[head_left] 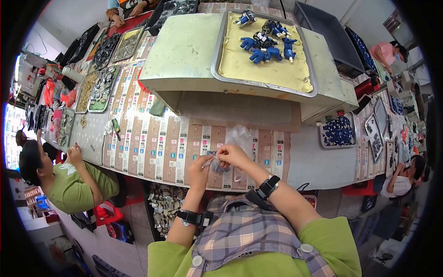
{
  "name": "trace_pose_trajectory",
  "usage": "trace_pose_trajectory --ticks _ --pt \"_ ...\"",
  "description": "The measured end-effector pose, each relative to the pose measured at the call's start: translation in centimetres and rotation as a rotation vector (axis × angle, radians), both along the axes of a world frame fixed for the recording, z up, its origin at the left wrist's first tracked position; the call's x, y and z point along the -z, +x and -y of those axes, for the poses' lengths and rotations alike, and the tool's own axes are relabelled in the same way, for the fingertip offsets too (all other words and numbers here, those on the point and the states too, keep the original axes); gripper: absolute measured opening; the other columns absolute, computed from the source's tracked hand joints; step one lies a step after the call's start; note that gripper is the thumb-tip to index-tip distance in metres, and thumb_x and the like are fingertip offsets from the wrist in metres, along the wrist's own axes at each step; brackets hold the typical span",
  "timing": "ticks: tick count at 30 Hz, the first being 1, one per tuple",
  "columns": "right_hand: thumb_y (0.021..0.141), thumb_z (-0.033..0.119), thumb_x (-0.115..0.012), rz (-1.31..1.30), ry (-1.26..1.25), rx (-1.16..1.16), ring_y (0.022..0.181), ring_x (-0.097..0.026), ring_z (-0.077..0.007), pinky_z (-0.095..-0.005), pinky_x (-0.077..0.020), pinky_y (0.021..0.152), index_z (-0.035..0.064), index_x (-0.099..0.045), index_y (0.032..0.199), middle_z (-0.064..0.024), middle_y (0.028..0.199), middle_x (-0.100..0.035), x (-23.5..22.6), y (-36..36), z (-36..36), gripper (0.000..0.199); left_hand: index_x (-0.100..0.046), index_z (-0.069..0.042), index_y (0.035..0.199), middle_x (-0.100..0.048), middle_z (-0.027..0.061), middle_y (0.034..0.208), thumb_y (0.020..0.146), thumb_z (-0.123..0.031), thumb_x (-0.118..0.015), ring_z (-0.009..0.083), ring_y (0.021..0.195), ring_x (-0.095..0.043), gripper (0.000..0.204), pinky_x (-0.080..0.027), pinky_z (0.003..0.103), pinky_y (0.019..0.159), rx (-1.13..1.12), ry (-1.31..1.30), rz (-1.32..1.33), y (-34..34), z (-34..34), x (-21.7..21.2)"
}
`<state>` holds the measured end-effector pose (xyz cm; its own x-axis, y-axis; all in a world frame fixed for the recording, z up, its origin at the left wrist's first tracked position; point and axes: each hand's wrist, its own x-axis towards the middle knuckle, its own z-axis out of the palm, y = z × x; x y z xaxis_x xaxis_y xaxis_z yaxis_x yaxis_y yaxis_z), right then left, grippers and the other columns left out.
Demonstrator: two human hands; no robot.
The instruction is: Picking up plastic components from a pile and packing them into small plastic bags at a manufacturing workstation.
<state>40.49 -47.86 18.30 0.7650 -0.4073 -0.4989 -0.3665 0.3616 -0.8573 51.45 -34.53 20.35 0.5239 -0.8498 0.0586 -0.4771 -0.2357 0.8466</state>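
Above the near part of the table, my left hand (pixel 199 171) and my right hand (pixel 231 156) meet at a small clear plastic bag (pixel 218 167). The fingers of both hands pinch its upper edge. Something greyish-blue shows inside the bag, too small to make out. Just beyond my right hand, crumpled clear plastic (pixel 240 135) lies on the printed table covering (pixel 180 152).
Ahead stands a pale metal box (pixel 184 51) bearing a yellow-lined tray (pixel 221 64) of blue toy figures (pixel 267 44). A tray of small blue and white parts (pixel 338 131) sits right. A green-handled tool (pixel 116 129) lies left; a person in green (pixel 74 180) sits there.
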Motion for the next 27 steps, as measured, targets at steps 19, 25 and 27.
trace_pose_trajectory --ticks 19,25,27 --pt "0.070 0.017 -0.063 -0.458 -1.107 0.135 0.109 -0.047 -0.0346 -0.0461 -0.0389 0.091 0.0066 -0.057 0.109 -0.0152 0.113 -0.053 4.0 -8.2 4.3 0.042 -0.056 -0.007 0.097 -0.058 0.0119 0.071 0.084 -0.012 -0.056 0.0241 0.059 -0.056 0.014 -0.044 0.031 0.055 0.099 0.103 -0.216 -1.8 0.9 2.6" --pt "0.071 0.012 -0.058 -0.404 -0.945 0.362 0.096 -0.053 -0.0349 -0.0386 -0.0428 0.084 0.0011 -0.059 0.102 -0.0177 0.101 -0.057 3.2 -12.0 4.7 0.033 -0.050 -0.019 0.120 -0.058 0.0125 0.062 0.072 -0.025 -0.069 0.0278 0.060 -0.060 0.052 -0.047 0.038 0.055 0.569 0.469 0.245 -6.6 0.8 0.7" --pt "0.071 0.011 -0.059 -0.449 -0.906 0.384 0.097 -0.053 -0.0350 -0.0405 -0.0427 0.083 -0.0003 -0.058 0.101 -0.0190 0.102 -0.057 2.9 -11.9 4.2 0.032 -0.052 -0.018 0.116 -0.059 0.0128 0.064 0.071 -0.022 -0.068 0.0281 0.061 -0.060 0.048 -0.047 0.039 0.056 0.562 0.421 0.273 -8.0 1.0 1.7"
